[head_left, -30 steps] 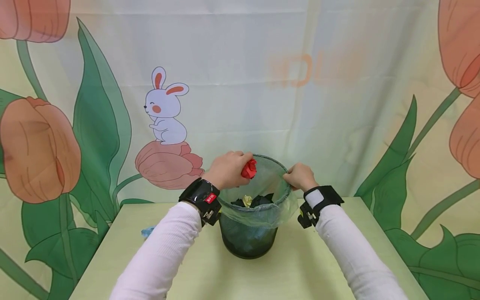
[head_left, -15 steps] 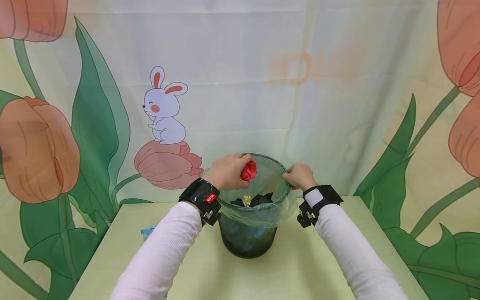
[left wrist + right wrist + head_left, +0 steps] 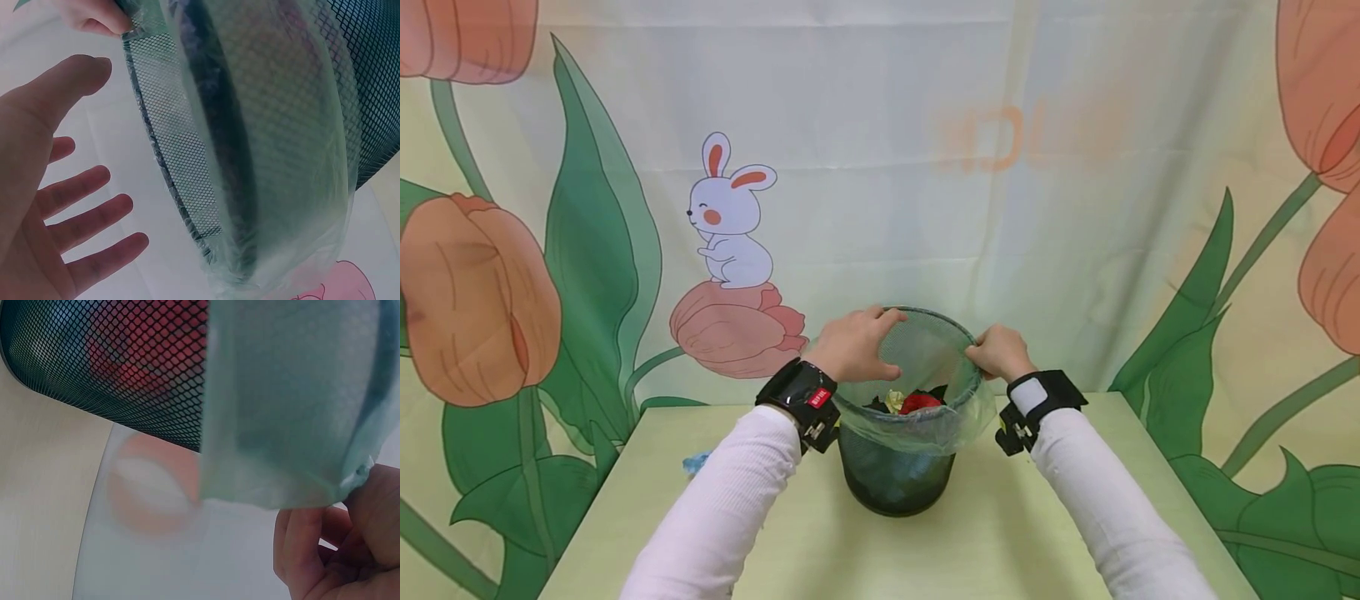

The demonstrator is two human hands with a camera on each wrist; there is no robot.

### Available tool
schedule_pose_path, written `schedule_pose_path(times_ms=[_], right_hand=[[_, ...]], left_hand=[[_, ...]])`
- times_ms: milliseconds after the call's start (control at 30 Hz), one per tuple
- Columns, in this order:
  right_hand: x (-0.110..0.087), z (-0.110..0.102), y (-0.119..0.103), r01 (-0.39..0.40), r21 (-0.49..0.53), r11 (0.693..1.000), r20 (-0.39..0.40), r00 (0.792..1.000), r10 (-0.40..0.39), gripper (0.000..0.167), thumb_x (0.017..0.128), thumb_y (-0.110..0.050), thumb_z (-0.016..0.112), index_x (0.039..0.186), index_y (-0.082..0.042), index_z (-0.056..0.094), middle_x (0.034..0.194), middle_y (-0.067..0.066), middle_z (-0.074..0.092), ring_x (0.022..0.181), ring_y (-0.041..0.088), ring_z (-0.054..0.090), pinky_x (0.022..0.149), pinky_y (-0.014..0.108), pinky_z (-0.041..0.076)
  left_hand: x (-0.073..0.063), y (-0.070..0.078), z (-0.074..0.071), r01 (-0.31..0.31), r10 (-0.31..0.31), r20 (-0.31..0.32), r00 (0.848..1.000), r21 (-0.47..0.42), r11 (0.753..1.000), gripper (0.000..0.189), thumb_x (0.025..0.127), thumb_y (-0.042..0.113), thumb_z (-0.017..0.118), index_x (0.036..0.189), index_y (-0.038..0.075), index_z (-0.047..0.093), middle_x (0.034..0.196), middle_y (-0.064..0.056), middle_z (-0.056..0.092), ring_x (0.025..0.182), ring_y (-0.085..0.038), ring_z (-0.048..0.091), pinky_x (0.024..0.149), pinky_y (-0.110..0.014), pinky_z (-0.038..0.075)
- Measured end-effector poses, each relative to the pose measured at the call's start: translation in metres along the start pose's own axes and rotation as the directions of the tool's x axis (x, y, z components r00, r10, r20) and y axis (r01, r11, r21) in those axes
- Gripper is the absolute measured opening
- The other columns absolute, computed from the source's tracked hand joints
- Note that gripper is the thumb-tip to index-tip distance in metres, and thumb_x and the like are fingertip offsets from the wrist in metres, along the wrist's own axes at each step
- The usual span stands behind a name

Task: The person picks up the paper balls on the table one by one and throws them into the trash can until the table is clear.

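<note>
A black mesh wastebasket (image 3: 895, 479) stands upright on the table, its rim covered by a translucent green bin liner (image 3: 966, 425). Above the left side of its mouth is my left hand (image 3: 856, 343), thumb and fingers spread and holding nothing. My right hand (image 3: 1000, 352) pinches the lined rim at the right; in the right wrist view its other fingers (image 3: 303, 550) are curled below the liner's edge. Inside the basket lie a red crumpled paper ball (image 3: 920, 403), a pale yellow one (image 3: 894, 401) and some black crumpled paper (image 3: 938, 392), partly hidden by the near rim.
A blue crumpled piece (image 3: 696, 462) lies on the light green table (image 3: 1000, 542), left of the basket and close to my left forearm. Behind the table hangs a cloth backdrop (image 3: 880, 167) printed with tulips and a rabbit.
My left hand has let go of the red paper ball and its fingers have spread. The ball has dropped into the wastebasket. My right hand has stayed on the rim.
</note>
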State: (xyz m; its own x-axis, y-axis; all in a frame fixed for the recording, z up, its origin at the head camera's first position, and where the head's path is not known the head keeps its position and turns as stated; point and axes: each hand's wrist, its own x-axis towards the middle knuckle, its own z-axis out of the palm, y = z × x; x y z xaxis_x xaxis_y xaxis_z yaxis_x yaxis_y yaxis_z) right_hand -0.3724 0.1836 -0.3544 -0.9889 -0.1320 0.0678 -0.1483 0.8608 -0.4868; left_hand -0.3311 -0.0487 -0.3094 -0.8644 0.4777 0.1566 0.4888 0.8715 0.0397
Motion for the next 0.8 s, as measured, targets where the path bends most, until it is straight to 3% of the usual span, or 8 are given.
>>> schedule_pose_path(times_ms=[167, 333, 367, 533, 800], right_hand=[[0.014, 0.008, 0.013, 0.012, 0.003, 1.000, -0.008, 1.000, -0.012, 0.043, 0.085, -0.013, 0.049, 0.047, -0.017, 0.029, 0.041, -0.004, 0.028, 0.047, 0.020, 0.059, 0.040, 0.021, 0.020], [0.010, 0.006, 0.009, -0.001, -0.002, 1.000, 0.000, 1.000, 0.001, 0.043, 0.086, -0.012, 0.049, 0.047, -0.017, 0.030, 0.041, -0.004, 0.029, 0.050, 0.023, 0.061, 0.040, 0.021, 0.023], [0.006, 0.002, 0.004, -0.027, -0.007, 1.000, 0.020, 0.999, 0.027, 0.043, 0.086, -0.011, 0.049, 0.047, -0.015, 0.031, 0.042, -0.003, 0.029, 0.053, 0.025, 0.062, 0.041, 0.022, 0.023], [-0.003, -0.003, -0.001, 0.015, -0.016, 1.000, 0.007, 1.000, -0.014, 0.046, 0.087, -0.010, 0.049, 0.047, -0.018, 0.028, 0.041, -0.006, 0.025, 0.046, 0.019, 0.056, 0.041, 0.020, 0.021], [-0.001, -0.002, 0.000, 0.000, 0.000, 1.000, 0.014, 1.000, 0.000, 0.046, 0.086, -0.011, 0.050, 0.048, -0.018, 0.026, 0.041, -0.006, 0.023, 0.045, 0.014, 0.057, 0.039, 0.018, 0.023]], left_hand=[[-0.004, -0.006, 0.001, 0.008, -0.009, -0.005, 1.000, -0.019, 1.000, 0.072, 0.078, 0.044, 0.069, 0.139, 0.020, 0.039, 0.132, -0.007, 0.048, 0.114, -0.025, 0.052, 0.078, -0.041, 0.052], [-0.011, -0.015, 0.003, 0.026, -0.026, -0.014, 1.000, -0.024, 0.999, 0.070, 0.079, 0.045, 0.067, 0.138, 0.020, 0.040, 0.132, -0.007, 0.047, 0.116, -0.026, 0.050, 0.079, -0.042, 0.051], [-0.012, -0.017, 0.003, 0.030, -0.030, -0.019, 0.999, -0.022, 0.999, 0.069, 0.079, 0.045, 0.066, 0.138, 0.020, 0.040, 0.132, -0.007, 0.048, 0.115, -0.026, 0.050, 0.079, -0.042, 0.052], [-0.019, -0.030, 0.005, 0.043, -0.044, -0.066, 0.997, -0.010, 0.999, 0.064, 0.080, 0.042, 0.066, 0.135, 0.018, 0.045, 0.124, -0.007, 0.052, 0.107, -0.026, 0.053, 0.073, -0.041, 0.052], [-0.029, -0.050, 0.005, 0.069, -0.071, -0.102, 0.992, -0.022, 0.997, 0.057, 0.081, 0.039, 0.065, 0.129, 0.014, 0.049, 0.118, -0.008, 0.054, 0.097, -0.025, 0.057, 0.073, -0.039, 0.052]])
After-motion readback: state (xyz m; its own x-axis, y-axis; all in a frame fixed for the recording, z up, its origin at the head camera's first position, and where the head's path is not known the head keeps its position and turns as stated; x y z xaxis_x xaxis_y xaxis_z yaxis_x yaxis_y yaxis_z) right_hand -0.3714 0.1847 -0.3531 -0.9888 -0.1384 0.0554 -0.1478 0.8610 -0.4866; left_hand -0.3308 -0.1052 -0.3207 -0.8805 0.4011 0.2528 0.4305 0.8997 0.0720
